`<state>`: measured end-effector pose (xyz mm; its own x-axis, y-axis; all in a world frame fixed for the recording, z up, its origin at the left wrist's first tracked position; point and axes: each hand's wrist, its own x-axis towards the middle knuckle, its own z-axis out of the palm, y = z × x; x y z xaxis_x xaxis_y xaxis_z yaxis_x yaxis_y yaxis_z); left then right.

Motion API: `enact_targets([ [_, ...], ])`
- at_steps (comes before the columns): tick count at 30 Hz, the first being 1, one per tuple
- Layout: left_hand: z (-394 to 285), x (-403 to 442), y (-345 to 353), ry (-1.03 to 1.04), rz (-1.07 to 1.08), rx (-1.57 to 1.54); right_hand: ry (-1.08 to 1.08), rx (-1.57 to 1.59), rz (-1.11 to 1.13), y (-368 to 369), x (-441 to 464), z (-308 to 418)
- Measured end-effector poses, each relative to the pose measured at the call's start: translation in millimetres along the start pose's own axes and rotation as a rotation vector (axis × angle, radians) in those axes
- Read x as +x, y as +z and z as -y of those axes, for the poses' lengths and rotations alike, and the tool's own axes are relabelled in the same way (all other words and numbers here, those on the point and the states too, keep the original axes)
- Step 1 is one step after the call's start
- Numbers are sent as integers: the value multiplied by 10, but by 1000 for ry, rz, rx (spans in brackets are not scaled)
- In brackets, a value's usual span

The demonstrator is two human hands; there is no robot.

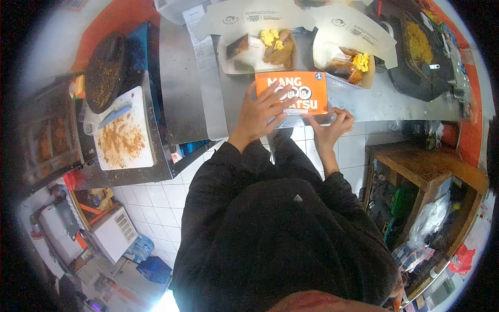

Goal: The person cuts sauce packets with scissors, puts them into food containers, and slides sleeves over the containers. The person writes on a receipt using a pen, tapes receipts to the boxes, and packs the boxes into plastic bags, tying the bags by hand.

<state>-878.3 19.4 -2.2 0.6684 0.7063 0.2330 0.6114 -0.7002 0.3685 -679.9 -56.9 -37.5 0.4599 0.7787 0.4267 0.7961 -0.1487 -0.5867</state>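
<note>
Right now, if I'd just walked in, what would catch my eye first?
Probably the orange box at the near edge of the metal counter, with the left hand spread over it and the right hand at its near right corner. Beyond it sit two open food boxes; off to the left, a blue knife lies on a white cutting board.

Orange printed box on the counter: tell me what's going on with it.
A person's left hand lies spread over the orange printed cardboard box, whose lid is down. The right hand is at its near right corner. Beyond it on the grey metal counter are two open white cardboard boxes, both holding food with yellow pieces.
</note>
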Motion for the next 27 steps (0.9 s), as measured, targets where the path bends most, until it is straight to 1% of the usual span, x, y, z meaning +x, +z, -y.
enact_targets([
  [1,-17,1,-17,2,-2,1,-1,0,-3,-27,6,-81],
  [3,-54,3,-44,-52,-8,-16,85,-87,48,-67,-6,-208],
  [4,-55,2,-28,-55,-13,-13,62,-60,-33,-101,-23,-204],
  [5,-49,-3,0,-60,-27,-12,60,-59,-32,-98,-21,-213],
  [7,-29,0,24,-62,-37,-11,-497,18,31,-128,37,-126],
  [8,-15,-1,23,-44,-36,-6,-634,252,189,-100,108,-74],
  [9,-12,-6,21,-25,-36,-1,-785,74,307,-148,174,22],
  [11,7,-17,21,2,-24,11,-801,84,384,-44,258,-98],
  [12,32,-17,13,25,-17,28,-808,85,378,-49,266,-138],
  [14,52,-31,27,29,-31,29,-705,93,414,-89,262,-202],
  [15,45,-31,23,35,-37,20,-713,92,407,-108,238,-233],
  [17,25,-33,-5,24,-45,0,-610,51,330,-133,226,-266],
  [18,25,-35,-30,9,-40,-24,-524,108,241,-140,276,-194],
  [19,65,-49,-36,13,-52,-13,-536,113,229,-113,366,-110],
  [21,201,-68,-63,-139,-142,-139,-398,123,205,-13,657,136],
  [22,296,-17,-158,-275,-307,-80,-496,41,123,88,870,379],
  [23,396,60,-266,-267,-310,-76,-496,41,114,227,993,508],
  [25,624,242,-470,-724,-690,-304,-428,-339,225,440,1209,698],
  [26,758,281,-475,-718,-698,-302,-432,-337,216,520,1259,707],
  [27,915,289,-410,-749,-595,-298,-380,-428,300,625,1274,677],
])
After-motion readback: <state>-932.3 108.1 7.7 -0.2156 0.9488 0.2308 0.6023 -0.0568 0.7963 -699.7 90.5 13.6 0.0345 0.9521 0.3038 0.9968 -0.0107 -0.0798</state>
